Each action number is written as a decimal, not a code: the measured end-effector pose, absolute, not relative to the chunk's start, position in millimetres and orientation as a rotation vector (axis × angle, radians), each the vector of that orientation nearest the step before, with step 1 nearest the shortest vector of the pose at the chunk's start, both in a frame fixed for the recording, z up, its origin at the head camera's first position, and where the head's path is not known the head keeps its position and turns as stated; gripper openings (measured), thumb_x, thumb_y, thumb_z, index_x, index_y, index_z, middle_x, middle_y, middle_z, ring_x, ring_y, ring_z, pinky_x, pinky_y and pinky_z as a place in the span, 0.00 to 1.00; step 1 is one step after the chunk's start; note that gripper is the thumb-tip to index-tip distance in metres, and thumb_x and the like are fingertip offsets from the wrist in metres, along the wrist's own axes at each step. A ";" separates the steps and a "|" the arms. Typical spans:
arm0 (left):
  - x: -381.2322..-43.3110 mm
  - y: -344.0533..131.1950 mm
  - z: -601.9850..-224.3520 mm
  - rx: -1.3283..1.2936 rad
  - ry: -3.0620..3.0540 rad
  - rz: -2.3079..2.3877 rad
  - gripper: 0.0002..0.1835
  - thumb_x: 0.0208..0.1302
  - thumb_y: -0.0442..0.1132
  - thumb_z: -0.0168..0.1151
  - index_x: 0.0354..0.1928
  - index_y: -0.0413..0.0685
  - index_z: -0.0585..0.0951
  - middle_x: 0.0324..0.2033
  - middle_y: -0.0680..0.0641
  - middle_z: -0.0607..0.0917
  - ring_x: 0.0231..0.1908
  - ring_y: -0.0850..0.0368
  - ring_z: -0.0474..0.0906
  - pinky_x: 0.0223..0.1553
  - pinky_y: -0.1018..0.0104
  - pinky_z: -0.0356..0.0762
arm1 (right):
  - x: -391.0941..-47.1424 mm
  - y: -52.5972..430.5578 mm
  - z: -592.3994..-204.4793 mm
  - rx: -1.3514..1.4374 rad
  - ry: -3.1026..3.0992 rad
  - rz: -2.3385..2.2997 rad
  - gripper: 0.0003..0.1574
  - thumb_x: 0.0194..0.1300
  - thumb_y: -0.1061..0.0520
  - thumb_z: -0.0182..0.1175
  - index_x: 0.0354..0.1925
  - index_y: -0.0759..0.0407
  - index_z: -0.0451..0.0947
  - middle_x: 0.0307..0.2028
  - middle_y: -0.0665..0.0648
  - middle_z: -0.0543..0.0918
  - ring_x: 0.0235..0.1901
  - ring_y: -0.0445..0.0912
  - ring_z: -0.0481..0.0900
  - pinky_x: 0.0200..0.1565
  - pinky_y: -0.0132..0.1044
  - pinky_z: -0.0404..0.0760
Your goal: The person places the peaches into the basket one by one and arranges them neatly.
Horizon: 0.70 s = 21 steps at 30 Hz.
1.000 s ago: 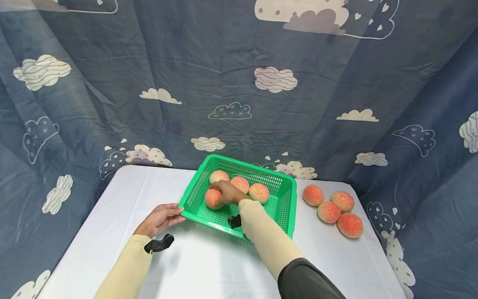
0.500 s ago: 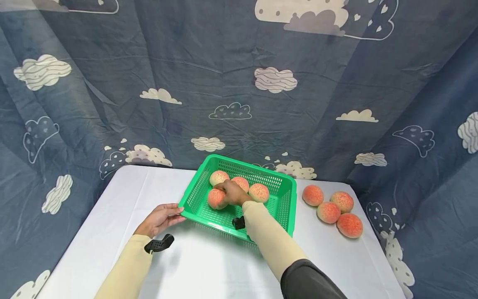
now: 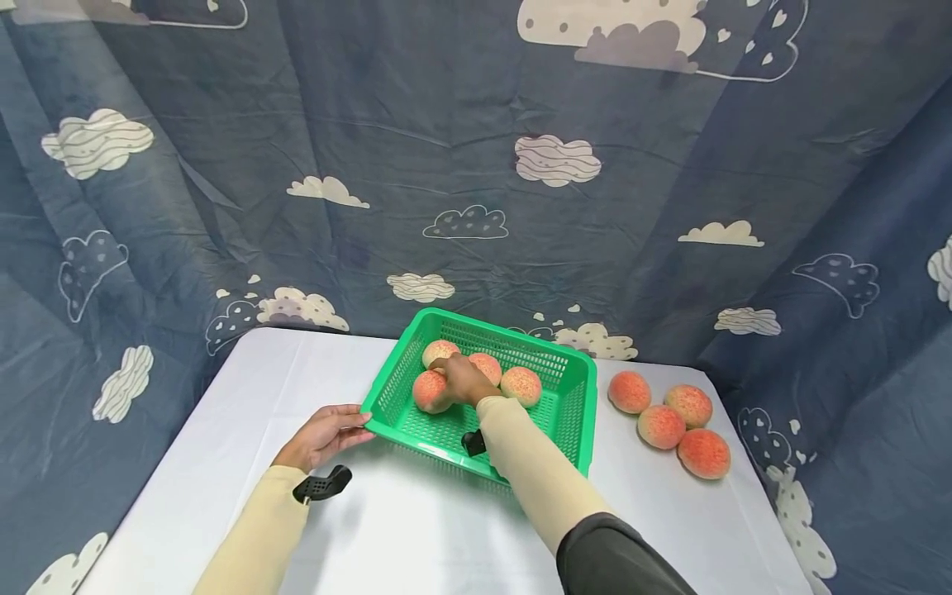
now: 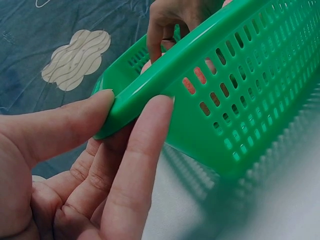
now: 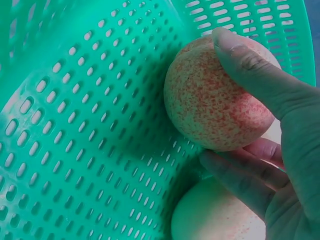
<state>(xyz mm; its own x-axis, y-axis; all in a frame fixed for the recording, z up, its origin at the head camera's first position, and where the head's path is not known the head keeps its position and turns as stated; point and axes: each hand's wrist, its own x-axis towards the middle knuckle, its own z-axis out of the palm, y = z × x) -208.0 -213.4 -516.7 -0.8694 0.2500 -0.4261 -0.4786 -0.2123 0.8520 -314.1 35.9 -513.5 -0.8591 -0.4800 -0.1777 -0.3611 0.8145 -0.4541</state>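
Observation:
A green plastic basket (image 3: 521,330) with slotted walls sits on the table. At its near-left corner, my left hand (image 3: 327,438) pinches the rim, thumb (image 4: 90,112) above and fingers underneath. My right hand (image 3: 464,382) reaches inside and grips a red-speckled peach (image 5: 212,95) between thumb and fingers, close over the basket floor. Three more peaches lie along the far side: a pale one (image 3: 439,352) at the left, a pinker one (image 3: 487,366) partly behind my right hand, and another (image 3: 522,386) to the right of that hand.
On the white table (image 3: 402,537), right of the basket, several peaches lie in a group, among them a red one (image 3: 704,454) nearest the front. A dark blue curtain (image 3: 476,182) with cloud prints hangs behind the table and along both sides.
The gripped peach and my right hand have shifted only slightly inside the basket. My left hand stays on the corner. The whole head view has slid a little.

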 end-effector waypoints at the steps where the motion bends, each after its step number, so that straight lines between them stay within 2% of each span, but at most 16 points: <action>1: -208.1 -213.0 -517.2 -0.268 1.594 2.119 0.11 0.68 0.27 0.55 0.49 0.28 0.72 0.31 0.47 0.84 0.33 0.58 0.84 0.44 0.67 0.86 | -314.2 35.3 -513.6 -0.645 2.718 -0.593 0.46 0.44 0.44 0.79 0.61 0.50 0.74 0.57 0.61 0.72 0.56 0.54 0.72 0.56 0.51 0.79; 14: -209.0 -213.6 -517.7 -0.278 1.603 2.119 0.10 0.68 0.27 0.55 0.48 0.30 0.73 0.31 0.48 0.84 0.33 0.59 0.84 0.44 0.67 0.86 | -313.7 35.0 -513.4 -0.663 2.696 -0.628 0.47 0.45 0.46 0.78 0.62 0.54 0.71 0.58 0.61 0.72 0.57 0.54 0.72 0.56 0.51 0.79; 19: -209.0 -214.0 -517.5 -0.283 1.609 2.118 0.10 0.68 0.28 0.56 0.49 0.30 0.73 0.30 0.48 0.84 0.33 0.59 0.84 0.44 0.66 0.86 | -314.1 41.2 -509.9 -0.672 2.652 -0.683 0.45 0.48 0.49 0.77 0.62 0.53 0.71 0.55 0.60 0.75 0.55 0.53 0.74 0.54 0.49 0.80; 21: -208.4 -213.9 -517.8 -0.283 1.605 2.119 0.10 0.68 0.28 0.55 0.49 0.30 0.73 0.31 0.48 0.84 0.33 0.59 0.84 0.44 0.67 0.86 | -313.0 45.2 -509.1 -0.691 2.631 -0.725 0.41 0.51 0.53 0.76 0.62 0.55 0.71 0.54 0.61 0.77 0.54 0.54 0.76 0.54 0.47 0.81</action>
<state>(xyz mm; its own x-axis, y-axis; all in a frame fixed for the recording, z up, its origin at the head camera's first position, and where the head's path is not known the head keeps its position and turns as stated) -208.4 -213.9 -517.8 -0.8711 0.2375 -0.4299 -0.4781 -0.2099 0.8529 -313.0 45.2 -509.1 -0.8300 -0.5291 -0.1767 -0.3640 0.7538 -0.5471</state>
